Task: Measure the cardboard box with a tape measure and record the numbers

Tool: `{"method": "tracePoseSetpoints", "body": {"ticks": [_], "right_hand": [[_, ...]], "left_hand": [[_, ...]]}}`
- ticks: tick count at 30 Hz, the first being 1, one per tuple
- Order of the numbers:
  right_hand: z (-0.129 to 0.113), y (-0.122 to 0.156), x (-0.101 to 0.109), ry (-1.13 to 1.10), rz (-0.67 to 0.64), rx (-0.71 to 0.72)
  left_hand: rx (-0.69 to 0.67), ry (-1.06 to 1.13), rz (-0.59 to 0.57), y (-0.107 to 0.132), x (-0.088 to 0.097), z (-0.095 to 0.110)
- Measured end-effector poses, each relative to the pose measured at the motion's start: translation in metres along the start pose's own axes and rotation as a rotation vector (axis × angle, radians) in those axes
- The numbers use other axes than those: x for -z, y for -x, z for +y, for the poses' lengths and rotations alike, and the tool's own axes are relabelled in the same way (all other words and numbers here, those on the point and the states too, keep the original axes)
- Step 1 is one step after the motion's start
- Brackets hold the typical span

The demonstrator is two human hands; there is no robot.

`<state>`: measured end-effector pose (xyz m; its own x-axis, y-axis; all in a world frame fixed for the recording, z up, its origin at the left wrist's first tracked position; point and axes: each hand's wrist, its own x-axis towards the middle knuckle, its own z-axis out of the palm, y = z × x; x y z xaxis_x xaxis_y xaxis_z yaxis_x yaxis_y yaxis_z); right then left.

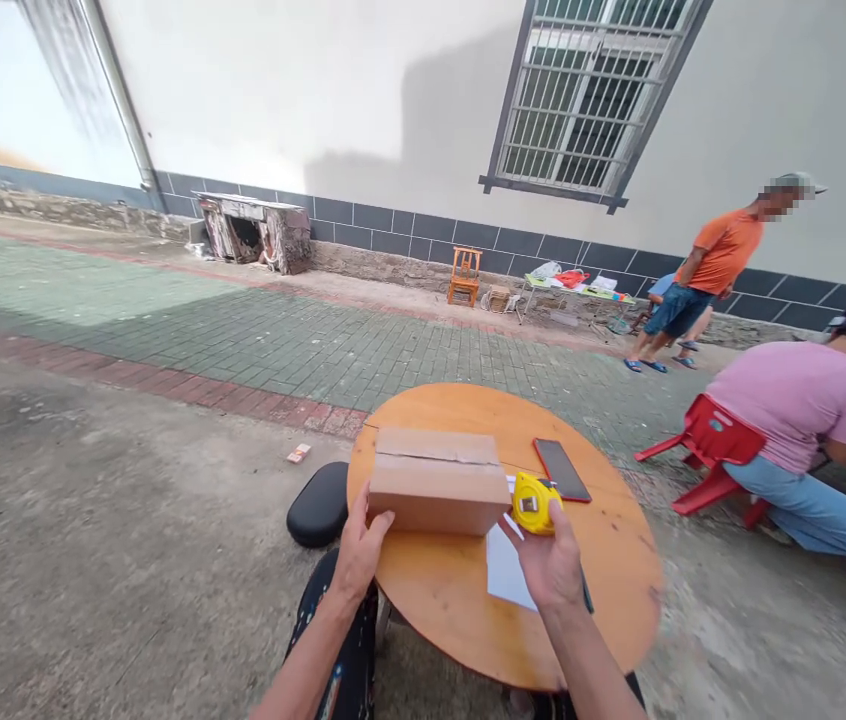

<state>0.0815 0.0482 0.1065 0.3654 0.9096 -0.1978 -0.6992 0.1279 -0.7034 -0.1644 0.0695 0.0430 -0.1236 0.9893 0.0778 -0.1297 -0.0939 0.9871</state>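
Observation:
A closed cardboard box (438,480) lies on a small round wooden table (603,560) in front of me. My left hand (359,550) grips the box's near left corner, thumb on its front face. My right hand (549,560) holds a yellow tape measure (534,503) against the box's right end. Under that hand lies a white sheet of paper (507,570). A dark phone with a red edge (561,469) rests on the table beyond the tape measure.
A black padded stool (319,503) stands left of the table. A seated person in a pink shirt (805,400) on a red chair (708,445) is at right. Another person in orange (715,260) stands by a low table (577,292) near the wall. A wooden chair (465,275) stands farther back.

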Motion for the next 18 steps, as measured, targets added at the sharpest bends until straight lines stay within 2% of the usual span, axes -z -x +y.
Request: {"method": "tracePoseSetpoints", "body": {"ticks": [5, 8, 11, 13, 14, 15, 18], "right_hand": [[-0.003, 0.001, 0.001, 0.003, -0.021, -0.036], [-0.011, 0.004, 0.009, 0.046, -0.046, -0.041], [-0.024, 0.018, 0.024, 0.071, -0.072, -0.026], [-0.033, 0.034, 0.038, 0.098, -0.128, -0.029], [-0.036, 0.044, 0.047, 0.131, -0.175, -0.039], [-0.038, 0.056, 0.057, 0.182, -0.237, -0.058], [-0.040, 0.091, 0.079, 0.425, -0.471, -0.222]], "left_hand": [[0.022, -0.080, -0.013, -0.012, -0.007, 0.015], [0.028, -0.122, -0.031, -0.010, -0.006, 0.026], [-0.020, -0.302, 0.139, 0.009, 0.003, 0.034], [-0.011, -0.414, 0.271, 0.034, 0.011, 0.036], [0.024, -0.411, 0.272, 0.049, 0.014, 0.035], [0.079, -0.369, 0.222, 0.065, 0.016, 0.034], [0.355, -0.139, -0.169, 0.112, 0.009, 0.029]]}}
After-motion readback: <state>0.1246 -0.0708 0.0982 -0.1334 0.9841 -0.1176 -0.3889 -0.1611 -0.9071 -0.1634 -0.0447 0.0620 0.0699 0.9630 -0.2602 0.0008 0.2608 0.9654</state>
